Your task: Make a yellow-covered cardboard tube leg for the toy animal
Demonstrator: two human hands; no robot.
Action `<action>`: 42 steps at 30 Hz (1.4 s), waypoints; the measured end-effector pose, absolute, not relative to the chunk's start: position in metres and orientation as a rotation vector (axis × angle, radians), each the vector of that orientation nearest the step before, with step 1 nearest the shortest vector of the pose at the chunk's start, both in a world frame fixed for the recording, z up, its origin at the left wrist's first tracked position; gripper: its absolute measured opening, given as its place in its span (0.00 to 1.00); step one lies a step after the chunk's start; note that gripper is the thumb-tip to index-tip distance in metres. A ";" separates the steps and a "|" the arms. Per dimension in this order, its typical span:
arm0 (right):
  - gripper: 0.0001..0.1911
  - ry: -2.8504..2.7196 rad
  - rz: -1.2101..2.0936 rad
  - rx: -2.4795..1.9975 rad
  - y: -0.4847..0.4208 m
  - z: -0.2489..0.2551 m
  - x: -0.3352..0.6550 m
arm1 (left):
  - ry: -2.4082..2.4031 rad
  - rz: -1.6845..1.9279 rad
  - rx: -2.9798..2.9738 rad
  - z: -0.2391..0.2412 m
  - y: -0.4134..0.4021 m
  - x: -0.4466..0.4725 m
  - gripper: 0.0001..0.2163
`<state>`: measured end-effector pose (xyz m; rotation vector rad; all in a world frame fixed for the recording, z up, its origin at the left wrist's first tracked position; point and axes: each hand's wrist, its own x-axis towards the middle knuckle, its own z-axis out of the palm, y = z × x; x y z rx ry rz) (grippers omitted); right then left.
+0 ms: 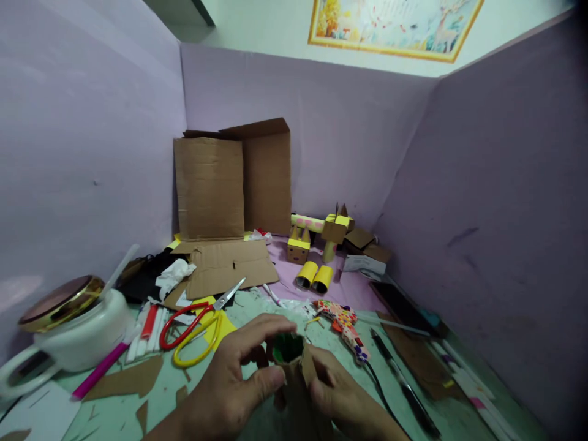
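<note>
Both my hands close around a small brown cardboard tube [294, 383] with green paper [286, 346] showing at its top, low in the middle of the view. My left hand [234, 383] curls over the tube's left side, thumb pressed on the cardboard. From the right, my right hand [342, 398] pinches the cardboard's edge. The tube's lower part is hidden by my fingers.
Red and yellow scissors [195, 327] lie left of my hands, near a pink marker [98, 369] and a white mug with a gold lid [64, 327]. A decorated glue gun [346, 327] lies to the right. Behind stand cardboard sheets [229, 184], yellow tubes [315, 275] and a cardboard model [321, 229].
</note>
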<state>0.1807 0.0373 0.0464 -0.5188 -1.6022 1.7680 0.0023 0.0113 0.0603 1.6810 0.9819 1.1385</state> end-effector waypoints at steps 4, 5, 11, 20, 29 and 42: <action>0.26 -1.575 1.555 -0.610 0.036 0.043 0.181 | 1.111 1.184 1.695 0.059 0.013 0.008 0.29; 0.26 -1.601 1.525 -0.620 0.035 0.043 0.179 | 1.133 1.167 1.705 0.059 0.013 0.009 0.26; 0.25 -1.702 1.514 -0.609 0.028 0.041 0.175 | 1.100 1.186 1.770 0.064 0.009 0.014 0.07; 0.12 -1.567 1.465 -0.679 0.024 0.028 0.166 | 1.093 1.512 1.846 0.062 0.008 0.021 0.04; 0.16 -1.476 1.579 -0.628 0.023 0.027 0.163 | 1.123 1.505 1.814 0.070 0.008 0.025 0.05; 0.18 -1.608 1.650 -0.770 0.031 0.026 0.173 | 1.125 1.390 1.379 0.052 0.022 0.010 0.10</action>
